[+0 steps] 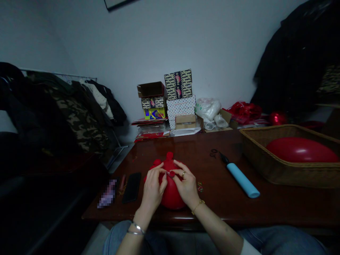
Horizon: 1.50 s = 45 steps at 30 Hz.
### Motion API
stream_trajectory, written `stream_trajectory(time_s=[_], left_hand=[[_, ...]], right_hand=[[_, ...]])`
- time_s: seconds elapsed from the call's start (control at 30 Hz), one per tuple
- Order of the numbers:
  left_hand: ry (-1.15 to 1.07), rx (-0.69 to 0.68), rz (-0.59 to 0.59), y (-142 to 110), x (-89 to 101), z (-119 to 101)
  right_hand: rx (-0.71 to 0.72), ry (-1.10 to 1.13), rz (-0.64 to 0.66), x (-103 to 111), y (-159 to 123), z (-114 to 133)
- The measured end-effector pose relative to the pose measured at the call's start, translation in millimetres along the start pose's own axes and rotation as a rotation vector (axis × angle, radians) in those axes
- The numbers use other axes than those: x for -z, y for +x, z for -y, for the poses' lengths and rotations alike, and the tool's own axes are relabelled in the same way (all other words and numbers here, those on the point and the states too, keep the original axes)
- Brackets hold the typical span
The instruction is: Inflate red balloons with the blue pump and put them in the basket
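Note:
An inflated red balloon rests near the table's front edge, its neck pointing up toward my hands. My left hand pinches at the neck from the left, thumb and forefinger together. From the right, my right hand grips the same neck, its fingertips meeting those of the left. The exact finger contact is partly hidden. Just behind the hands lie flat red balloons. Small coloured rubber bands are scattered right of my right hand.
A light-blue hand pump lies to the right, by a wicker basket holding a large red balloon. Left are a black phone, a brown tube and a blurred purple item. Stacked boxes stand behind the table.

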<state>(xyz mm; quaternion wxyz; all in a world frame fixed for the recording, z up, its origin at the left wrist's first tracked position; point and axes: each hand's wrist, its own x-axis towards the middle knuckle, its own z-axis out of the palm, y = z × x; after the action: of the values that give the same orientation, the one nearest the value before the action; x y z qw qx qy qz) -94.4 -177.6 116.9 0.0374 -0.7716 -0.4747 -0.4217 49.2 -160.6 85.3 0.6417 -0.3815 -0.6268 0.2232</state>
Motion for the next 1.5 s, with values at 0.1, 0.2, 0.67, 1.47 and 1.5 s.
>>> stream_trajectory(time_s=[0.1, 0.2, 0.67, 1.47, 1.5], left_hand=[[-0.043, -0.053, 0.036, -2, 0.8, 0], [-0.112, 0.065, 0.022, -3, 2.9, 3], [-0.949, 0.418, 0.176, 14, 10.6, 1], [-0.729, 0.632, -0.082, 25, -6.9, -2], [-0.722, 0.624, -0.059, 25, -5.4, -1]], right_hand=[[-0.053, 0.018, 0.029, 1, 3, 0], [-0.058, 0.028, 0.042, 3, 5, 1], [-0.078, 0.051, 0.077, 5, 9, 1], [-0.015, 0.066, 0.133, 6, 10, 6], [-0.016, 0.067, 0.129, 6, 10, 6]])
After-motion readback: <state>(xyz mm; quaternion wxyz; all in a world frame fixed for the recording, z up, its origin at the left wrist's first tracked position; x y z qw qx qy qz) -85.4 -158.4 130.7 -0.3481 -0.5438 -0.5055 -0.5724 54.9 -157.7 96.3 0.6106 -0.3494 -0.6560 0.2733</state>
